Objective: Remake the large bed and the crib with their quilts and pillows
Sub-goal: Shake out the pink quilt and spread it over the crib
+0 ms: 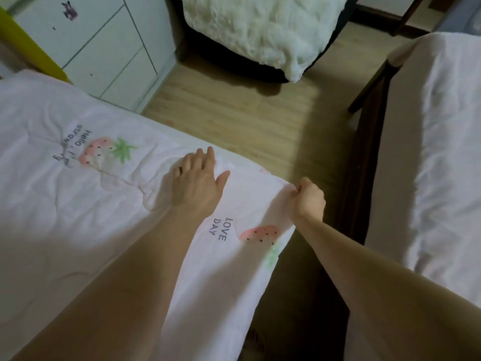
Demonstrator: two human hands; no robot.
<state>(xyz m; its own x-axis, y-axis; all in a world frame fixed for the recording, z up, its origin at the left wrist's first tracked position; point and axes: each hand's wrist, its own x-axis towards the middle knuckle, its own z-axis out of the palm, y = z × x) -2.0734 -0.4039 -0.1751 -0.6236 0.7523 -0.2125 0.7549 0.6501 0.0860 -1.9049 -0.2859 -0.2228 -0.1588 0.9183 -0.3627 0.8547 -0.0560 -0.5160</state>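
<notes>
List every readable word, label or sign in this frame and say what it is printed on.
"LOVE DAY": on the pink quilt, beside the strawberry print near the right hand.
"Hello strawberry": on the same quilt, by the strawberry past the left hand; "Hello" is clear, the second word partly creased.
Dark sticker on the white cabinet: unreadable.

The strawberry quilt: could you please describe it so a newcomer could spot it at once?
It covers the bed on the left, beside the strip of wooden floor. The strawberry quilt lies under the flat left hand, its corner pinched by the right hand. Only it carries pink strawberries and lettering; the other bedding is plain white.
</notes>
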